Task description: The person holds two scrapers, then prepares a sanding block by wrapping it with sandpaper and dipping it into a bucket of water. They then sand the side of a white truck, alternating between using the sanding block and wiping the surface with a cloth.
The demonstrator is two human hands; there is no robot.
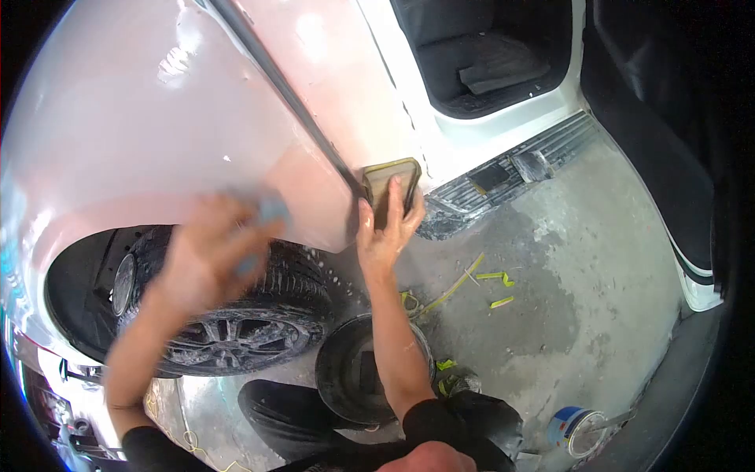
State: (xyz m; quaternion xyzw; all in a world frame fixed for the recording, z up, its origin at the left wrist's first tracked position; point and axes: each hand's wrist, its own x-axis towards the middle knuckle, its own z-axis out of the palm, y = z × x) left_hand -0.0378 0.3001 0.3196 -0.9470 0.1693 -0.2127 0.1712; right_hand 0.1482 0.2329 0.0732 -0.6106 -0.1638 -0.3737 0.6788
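Fender [169, 134], glossy pinkish-white, left fingers [258, 234] on blue pad [274, 210], grip unclear, right fingers [395, 194] spread against tan block [380, 178]

wheel [228, 342] under fender [157, 134]; bucket [334, 385] right of wheel; can [580, 433] farther right

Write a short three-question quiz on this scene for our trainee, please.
1. True or false: The right hand has its fingers on a yellowish-edged block.
2. Multiple choice: What stands near the tire?
A) a toolbox
B) a black bucket
C) a ladder
3. Fill in the blank: The motion-blurred left hand holds an item coloured light ____.

Key: 1 true; 2 B; 3 blue.
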